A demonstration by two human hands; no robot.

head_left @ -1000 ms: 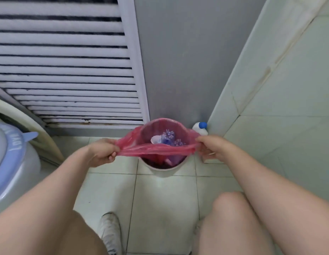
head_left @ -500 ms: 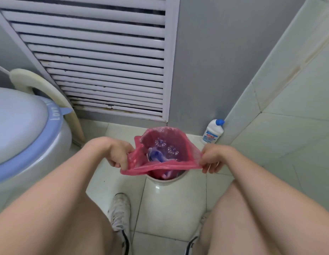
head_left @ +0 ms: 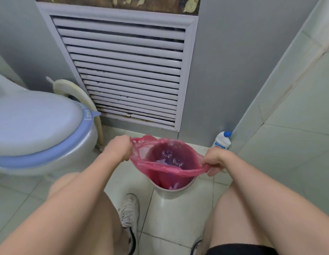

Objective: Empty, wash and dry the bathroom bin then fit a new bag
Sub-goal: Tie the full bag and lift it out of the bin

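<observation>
Head view: left hand and right hand each pinch the thin, crinkled pink bag, stretching its mouth above the round white bin on glossy floor tiles.

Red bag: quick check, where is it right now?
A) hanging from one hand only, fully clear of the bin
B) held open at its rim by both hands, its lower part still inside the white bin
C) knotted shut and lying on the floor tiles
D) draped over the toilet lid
B: the left hand and right hand each grip the rim of the red bag, whose lower part sits inside the white bin.
</observation>
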